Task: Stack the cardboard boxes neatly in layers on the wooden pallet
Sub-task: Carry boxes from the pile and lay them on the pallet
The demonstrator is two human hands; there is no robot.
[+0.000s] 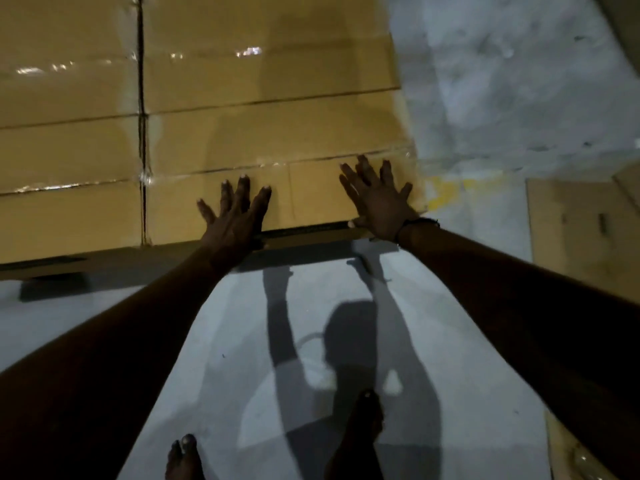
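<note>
The cardboard boxes (207, 98) are plain brown cartons, stacked tight in flat layers, filling the frame from about 9 o'clock round to 1 o'clock. Shiny clear tape runs along their seams, and a dark vertical gap splits the stack into two columns. The lowest near-side box (304, 192) sits around centre, its face toward the camera. The wooden pallet (104, 261) peeks out underneath, a dark strip toward 8 o'clock.

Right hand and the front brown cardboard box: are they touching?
Touching. The head view shows the right hand lying flat, fingers spread, on the front brown cardboard box, with no gap visible.
</note>
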